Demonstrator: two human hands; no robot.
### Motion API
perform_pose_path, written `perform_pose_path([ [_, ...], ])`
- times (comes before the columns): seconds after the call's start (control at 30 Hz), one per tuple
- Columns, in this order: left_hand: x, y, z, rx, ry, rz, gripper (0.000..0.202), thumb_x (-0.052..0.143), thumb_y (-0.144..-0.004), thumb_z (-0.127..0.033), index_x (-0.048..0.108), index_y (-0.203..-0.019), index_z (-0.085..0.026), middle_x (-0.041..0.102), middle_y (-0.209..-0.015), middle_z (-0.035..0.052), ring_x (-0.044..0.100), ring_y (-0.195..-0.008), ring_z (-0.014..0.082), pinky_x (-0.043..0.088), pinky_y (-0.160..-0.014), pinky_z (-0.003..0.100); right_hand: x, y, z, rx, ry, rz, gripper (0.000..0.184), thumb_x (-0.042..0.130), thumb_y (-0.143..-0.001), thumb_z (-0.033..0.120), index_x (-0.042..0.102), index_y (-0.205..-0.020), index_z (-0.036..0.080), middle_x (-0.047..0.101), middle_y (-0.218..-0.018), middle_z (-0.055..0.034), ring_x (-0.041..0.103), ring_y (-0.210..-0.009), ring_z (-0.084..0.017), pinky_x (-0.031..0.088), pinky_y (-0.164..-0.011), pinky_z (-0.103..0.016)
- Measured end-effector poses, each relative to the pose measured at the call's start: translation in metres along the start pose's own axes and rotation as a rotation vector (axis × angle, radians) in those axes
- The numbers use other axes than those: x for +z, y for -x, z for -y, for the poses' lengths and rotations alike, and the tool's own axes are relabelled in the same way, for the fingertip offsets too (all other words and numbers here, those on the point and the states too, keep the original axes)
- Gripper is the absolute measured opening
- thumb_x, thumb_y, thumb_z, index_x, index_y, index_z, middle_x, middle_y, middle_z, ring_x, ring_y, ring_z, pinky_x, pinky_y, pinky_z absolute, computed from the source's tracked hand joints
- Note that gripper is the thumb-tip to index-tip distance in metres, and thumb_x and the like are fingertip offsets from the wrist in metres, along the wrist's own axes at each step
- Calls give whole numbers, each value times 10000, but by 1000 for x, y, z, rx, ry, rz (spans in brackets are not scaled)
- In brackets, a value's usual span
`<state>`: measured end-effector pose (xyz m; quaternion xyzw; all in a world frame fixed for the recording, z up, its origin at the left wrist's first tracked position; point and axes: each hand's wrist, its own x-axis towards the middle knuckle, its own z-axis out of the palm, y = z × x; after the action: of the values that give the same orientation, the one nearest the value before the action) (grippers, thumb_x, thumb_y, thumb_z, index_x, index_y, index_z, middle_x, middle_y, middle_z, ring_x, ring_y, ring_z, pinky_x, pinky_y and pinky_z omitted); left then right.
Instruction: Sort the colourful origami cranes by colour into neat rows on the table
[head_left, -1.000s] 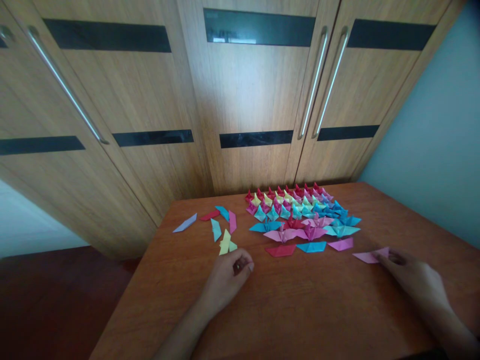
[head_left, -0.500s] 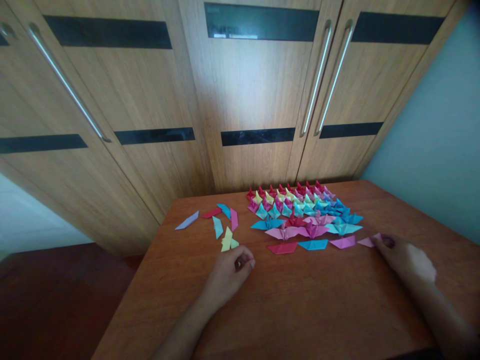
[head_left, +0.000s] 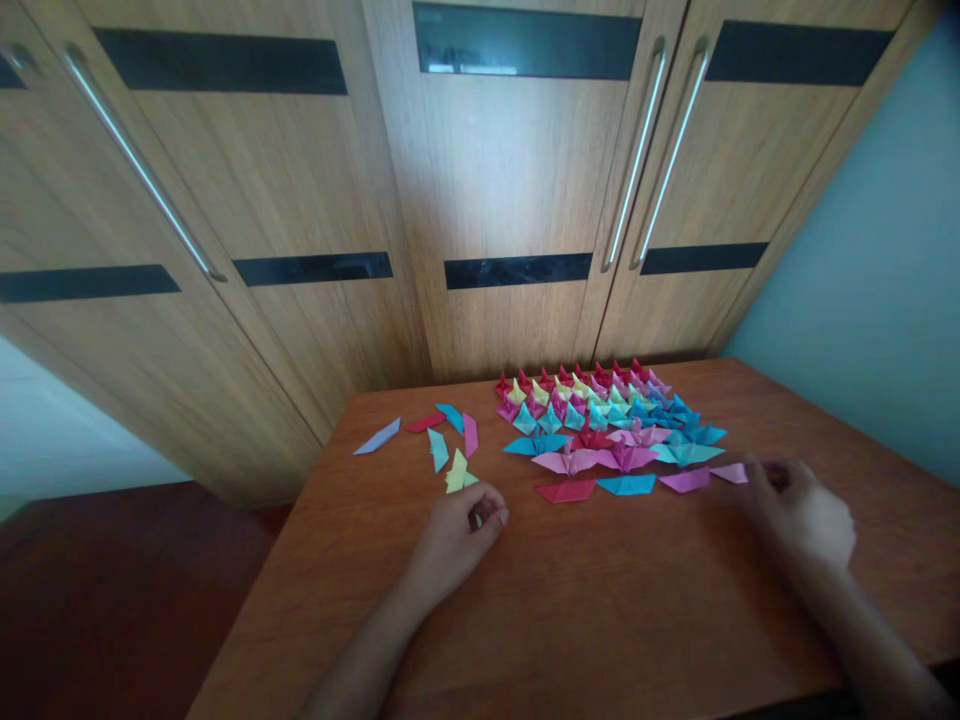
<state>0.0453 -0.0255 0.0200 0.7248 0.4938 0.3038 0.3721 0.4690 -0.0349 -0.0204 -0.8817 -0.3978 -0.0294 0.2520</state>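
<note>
Rows of small folded paper pieces (head_left: 600, 415) in red, yellow, pink and blue lie at the back of the wooden table (head_left: 600, 620). My right hand (head_left: 799, 515) has its fingers pinched on a flat pink folded piece (head_left: 731, 472) at the right end of the front row, beside a pink-purple one (head_left: 685, 481), a blue one (head_left: 626, 485) and a red one (head_left: 564, 490). My left hand (head_left: 457, 540) rests on the table in a loose fist, just in front of a yellow folded piece (head_left: 457, 475).
Loose flat folded strips lie at the left: a lilac one (head_left: 377, 437), a red one (head_left: 424, 423), blue ones (head_left: 439, 450) and a pink one (head_left: 470, 435). Wooden wardrobe doors (head_left: 495, 200) with metal handles stand right behind the table. A pale wall (head_left: 885, 280) is at the right.
My right hand has slid the pink folded piece away from me and leftward, up to the right end of the front row. My left hand has stayed almost still.
</note>
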Motion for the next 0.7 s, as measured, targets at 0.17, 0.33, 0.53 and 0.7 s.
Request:
perform_pose_path([
  [0.17, -4, -1, 2, 29, -11, -29, 141, 515, -815, -273, 611, -762, -184, 597, -703, -1, 533, -663, 142, 380, -604, 232, -7, 55, 55, -307, -352, -9, 371, 471, -835, 533, 632, -847, 199, 672, -759, -67, 609, -643, -194, 405, -595, -269],
  [0.33, -14, -5, 7, 18, -46, -75, 136, 518, -817, -276, 616, -784, -186, 623, -726, 4, 555, -669, 148, 401, -623, 239, -1, 109, 117, -617, -570, 253, 289, 448, -890, 433, 598, -791, 206, 621, -666, -9, 553, -578, -145, 402, -572, -238],
  [0.53, -37, -7, 24, -10, -193, -176, 164, 492, -835, -296, 625, -835, -200, 658, -789, 7, 595, -707, 164, 441, -665, 260, 18, 144, 158, -784, -596, 479, 266, 443, -899, 367, 538, -707, 209, 540, -588, 22, 501, -530, -121, 351, -527, -231],
  [0.7, -60, -9, 51, 37, -430, -302, 163, 484, -836, -290, 611, -900, -211, 661, -930, 32, 615, -851, 196, 473, -779, 307, 30, 153, 166, -842, -574, 543, 247, 445, -898, 328, 525, -701, 202, 566, -609, 16, 522, -553, -119, 348, -539, -222],
])
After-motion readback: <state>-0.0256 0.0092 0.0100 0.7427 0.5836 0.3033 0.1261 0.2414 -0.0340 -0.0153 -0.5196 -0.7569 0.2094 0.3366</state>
